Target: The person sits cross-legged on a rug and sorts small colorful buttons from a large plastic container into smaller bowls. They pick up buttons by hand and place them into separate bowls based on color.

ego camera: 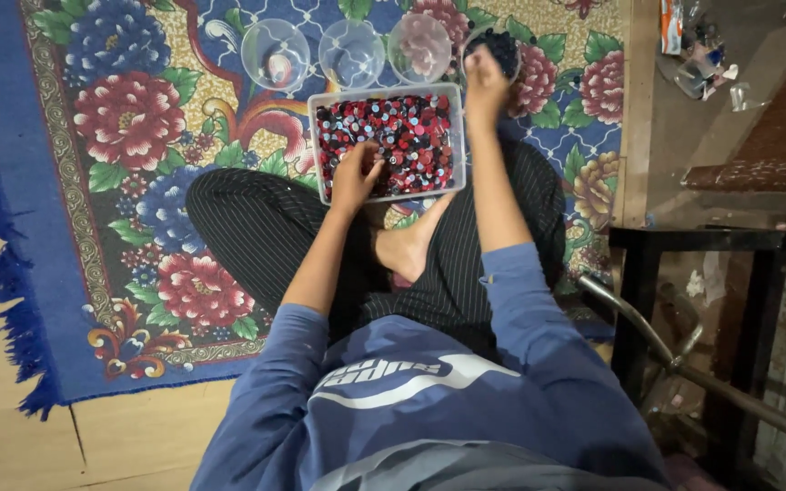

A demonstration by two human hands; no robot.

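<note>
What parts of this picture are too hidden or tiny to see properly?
- Head view: right hand covers most of the dark bowl, so its contents are unclear.
- Left hand fingertips sink among the small round pieces; whether they grip one is hidden.
- Pieces in the clear tub are too small to identify.
- Clutter at top right is blurred.

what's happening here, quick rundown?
A person sits cross-legged on a floral blue rug. Their left hand digs into a clear rectangular plastic tub of red, black and blue buttons. Their right hand is at a round clear bowl holding dark pieces. Three more clear round bowls line up beyond the tub, looking nearly empty.
</note>
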